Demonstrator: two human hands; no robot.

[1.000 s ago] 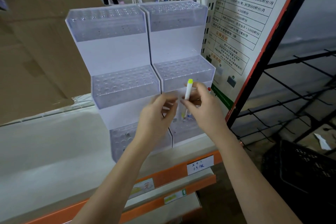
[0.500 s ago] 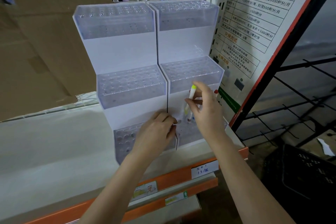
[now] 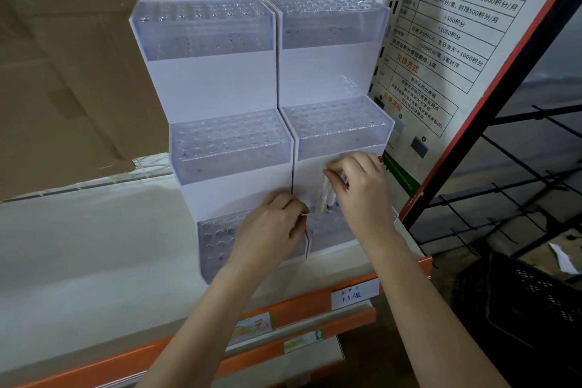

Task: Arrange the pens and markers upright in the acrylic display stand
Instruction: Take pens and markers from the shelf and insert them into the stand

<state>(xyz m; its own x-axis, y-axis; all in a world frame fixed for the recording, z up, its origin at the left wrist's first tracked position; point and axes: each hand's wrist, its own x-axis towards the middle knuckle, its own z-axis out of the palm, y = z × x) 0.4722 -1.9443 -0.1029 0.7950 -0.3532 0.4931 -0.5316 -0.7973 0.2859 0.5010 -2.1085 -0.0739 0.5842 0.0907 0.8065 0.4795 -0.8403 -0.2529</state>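
Observation:
Two clear acrylic three-tier display stands (image 3: 226, 148) with rows of round holes sit side by side on a white shelf. A few white markers (image 3: 324, 197) stand upright in the right stand's lowest tier, one with a yellow-green tip low down. My right hand (image 3: 359, 189) is curled over the top of these markers, its fingertips pinching a marker's upper end. My left hand (image 3: 271, 230) rests on the lowest tier where the two stands meet, fingers curled at the front edge. Both hands hide most of that tier.
Brown cardboard (image 3: 72, 72) leans behind the shelf at left. A printed notice board (image 3: 450, 41) with an orange frame stands at right. Black wire racks (image 3: 519, 186) and a black crate (image 3: 519, 299) lie at lower right. The orange shelf edge (image 3: 315, 305) carries price labels.
My right hand has pushed the yellow-tipped marker down into a hole of the lowest tier, its tip now hidden under my fingers. My left hand dropped onto the lowest tier.

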